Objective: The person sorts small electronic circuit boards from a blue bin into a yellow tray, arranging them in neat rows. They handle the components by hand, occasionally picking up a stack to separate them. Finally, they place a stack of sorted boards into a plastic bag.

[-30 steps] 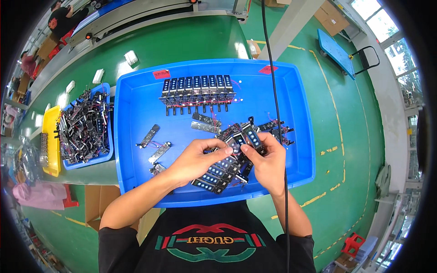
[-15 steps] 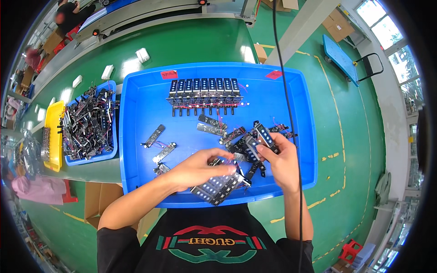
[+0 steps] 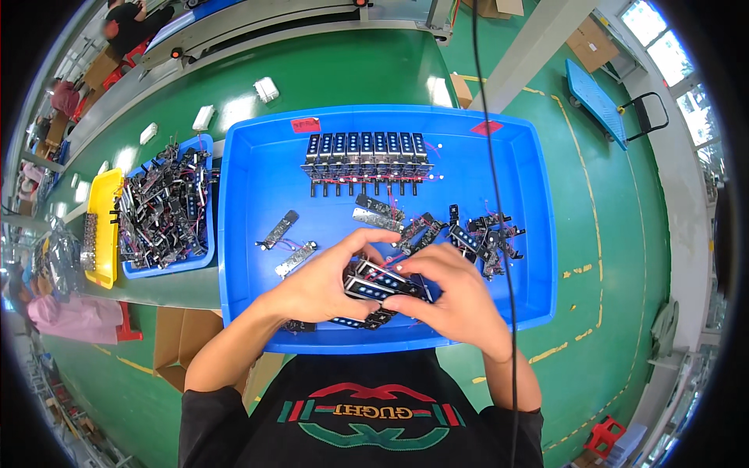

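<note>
Blue plastic, head view: one large tray, landmark for this entry. Item: held light modules, black, at least two, above the tray's near side, around its middle. Left hand: thumb and fingers curved narrowly about the modules' left end. Right hand: thumb and forefinger closed on their right end; this opposed hold presumably served to stop the slim pieces slipping apart. Whether the lower modules were gripped too could not be told. Item: row of modules, ranked side by side toward the tray's far wall, probably so that neighbours braced one another. Item: loose circuit boards, lying in the tray's left half. Item: jumbled cluster, wired, near the tray's right wall. Item: smaller blue bin, just left of the tray, its walls likely containing a heap of parts. Item: yellow tray, farther left.
</note>
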`<state>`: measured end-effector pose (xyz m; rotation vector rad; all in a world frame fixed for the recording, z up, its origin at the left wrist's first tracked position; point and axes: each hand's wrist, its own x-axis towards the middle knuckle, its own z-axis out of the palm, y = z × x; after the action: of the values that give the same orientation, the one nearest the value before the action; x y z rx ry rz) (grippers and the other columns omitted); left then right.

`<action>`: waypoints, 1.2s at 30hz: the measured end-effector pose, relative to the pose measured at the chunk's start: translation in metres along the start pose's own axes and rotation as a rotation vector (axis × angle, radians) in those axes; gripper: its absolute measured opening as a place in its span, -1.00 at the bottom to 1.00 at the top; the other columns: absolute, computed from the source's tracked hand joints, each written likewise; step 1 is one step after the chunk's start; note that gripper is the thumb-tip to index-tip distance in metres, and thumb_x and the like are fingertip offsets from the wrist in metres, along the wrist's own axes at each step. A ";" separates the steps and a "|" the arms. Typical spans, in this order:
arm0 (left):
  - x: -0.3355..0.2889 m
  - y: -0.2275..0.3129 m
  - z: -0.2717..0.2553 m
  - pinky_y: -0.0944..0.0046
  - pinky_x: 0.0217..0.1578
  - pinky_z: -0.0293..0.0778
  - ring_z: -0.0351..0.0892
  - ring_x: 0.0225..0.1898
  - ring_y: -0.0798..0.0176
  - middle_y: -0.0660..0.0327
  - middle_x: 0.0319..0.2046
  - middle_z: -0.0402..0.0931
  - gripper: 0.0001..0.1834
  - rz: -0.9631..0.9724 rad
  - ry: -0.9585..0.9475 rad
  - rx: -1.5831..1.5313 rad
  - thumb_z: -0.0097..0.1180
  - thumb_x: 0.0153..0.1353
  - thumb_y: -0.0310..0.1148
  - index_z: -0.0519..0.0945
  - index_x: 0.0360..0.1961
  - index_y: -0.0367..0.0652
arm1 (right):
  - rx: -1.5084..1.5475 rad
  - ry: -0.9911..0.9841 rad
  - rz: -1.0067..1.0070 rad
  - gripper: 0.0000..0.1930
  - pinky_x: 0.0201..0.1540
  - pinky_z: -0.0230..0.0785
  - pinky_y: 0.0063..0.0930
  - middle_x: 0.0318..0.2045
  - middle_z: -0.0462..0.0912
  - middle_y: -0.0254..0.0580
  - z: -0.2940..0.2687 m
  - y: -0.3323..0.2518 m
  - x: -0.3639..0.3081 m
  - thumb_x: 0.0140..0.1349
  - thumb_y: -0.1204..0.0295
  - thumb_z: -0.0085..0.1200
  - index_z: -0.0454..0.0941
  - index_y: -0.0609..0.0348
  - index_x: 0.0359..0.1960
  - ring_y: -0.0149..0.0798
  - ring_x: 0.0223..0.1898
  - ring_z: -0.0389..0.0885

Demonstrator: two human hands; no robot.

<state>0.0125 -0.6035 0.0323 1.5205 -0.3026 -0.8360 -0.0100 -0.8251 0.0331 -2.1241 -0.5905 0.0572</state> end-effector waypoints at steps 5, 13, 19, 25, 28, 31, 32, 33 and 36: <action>-0.001 -0.005 -0.005 0.33 -0.16 0.43 0.47 -0.17 0.36 0.19 -0.17 0.39 -0.18 0.059 0.080 -0.054 0.36 0.00 -0.49 0.21 0.29 -0.15 | 0.649 0.002 0.345 -0.79 -0.27 0.40 -0.52 -0.36 0.65 -0.23 0.019 0.009 0.002 0.16 0.45 0.26 0.60 0.28 -0.22 -0.40 -0.36 0.59; -0.008 -0.017 -0.008 0.40 -0.23 0.48 0.51 -0.20 0.36 0.16 -0.14 0.46 -0.35 0.051 0.244 -0.262 0.32 0.08 -0.51 0.32 0.20 -0.16 | 0.881 0.150 0.427 -0.73 -0.26 0.39 -0.62 -0.30 0.64 -0.33 0.025 0.016 0.004 0.20 0.51 0.23 0.53 0.32 -0.09 -0.53 -0.31 0.55; -0.005 -0.017 -0.004 0.30 -0.06 0.49 0.53 -0.09 0.29 0.08 -0.08 0.47 -0.31 0.101 0.334 -0.565 0.25 0.03 -0.70 0.32 0.21 -0.17 | 0.864 0.345 0.501 -0.55 -0.27 0.40 -0.57 -0.21 0.60 -0.09 0.039 0.013 0.005 0.16 0.56 0.25 0.25 0.23 -0.01 -0.45 -0.24 0.56; 0.000 -0.020 0.000 0.23 -0.01 0.50 0.54 -0.06 0.26 0.07 -0.05 0.49 -0.27 0.212 0.397 -0.614 0.25 0.03 -0.72 0.30 0.24 -0.14 | 0.536 0.467 0.239 -0.67 -0.20 0.39 -0.56 -0.29 0.59 -0.20 0.054 0.016 0.010 0.17 0.54 0.24 0.40 0.24 -0.07 -0.43 -0.24 0.56; 0.000 -0.018 -0.001 0.24 -0.01 0.53 0.54 -0.04 0.26 0.07 -0.03 0.49 -0.25 0.197 0.406 -0.655 0.23 0.06 -0.72 0.27 0.28 -0.13 | 0.613 0.468 0.292 -0.72 -0.18 0.39 -0.58 -0.29 0.59 -0.26 0.053 0.010 0.014 0.17 0.49 0.26 0.51 0.24 -0.10 -0.47 -0.25 0.54; 0.001 -0.022 -0.003 0.25 0.01 0.51 0.55 -0.02 0.25 0.05 -0.01 0.51 -0.20 0.169 0.422 -0.633 0.22 0.06 -0.72 0.22 0.33 -0.13 | 0.646 0.460 0.336 -0.72 -0.23 0.40 -0.59 -0.31 0.60 -0.26 0.054 0.011 0.016 0.17 0.49 0.26 0.50 0.24 -0.11 -0.48 -0.28 0.54; 0.001 -0.021 -0.003 0.25 0.00 0.51 0.56 -0.02 0.24 0.04 0.00 0.52 -0.18 0.169 0.424 -0.616 0.22 0.05 -0.73 0.20 0.34 -0.13 | 0.643 0.441 0.366 -0.73 -0.24 0.40 -0.60 -0.31 0.60 -0.26 0.051 0.011 0.016 0.17 0.49 0.26 0.51 0.24 -0.12 -0.49 -0.28 0.54; 0.002 -0.020 -0.003 0.25 0.00 0.50 0.56 -0.02 0.23 0.04 0.00 0.52 -0.16 0.168 0.426 -0.598 0.22 0.05 -0.74 0.19 0.36 -0.13 | 0.640 0.422 0.396 -0.74 -0.25 0.39 -0.60 -0.30 0.59 -0.27 0.050 0.010 0.017 0.17 0.49 0.26 0.51 0.24 -0.13 -0.49 -0.29 0.54; 0.002 -0.023 -0.003 0.31 -0.02 0.54 0.55 0.01 0.24 0.01 0.05 0.48 -0.17 0.218 0.371 -0.278 0.19 0.06 -0.76 0.18 0.36 -0.15 | 0.608 0.387 0.427 -0.78 -0.27 0.39 -0.62 -0.30 0.59 -0.27 0.051 0.012 0.018 0.17 0.49 0.26 0.52 0.25 -0.19 -0.49 -0.30 0.55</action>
<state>0.0089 -0.5993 0.0095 1.3215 -0.0710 -0.3932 -0.0022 -0.7842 -0.0028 -1.5687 0.1144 0.0525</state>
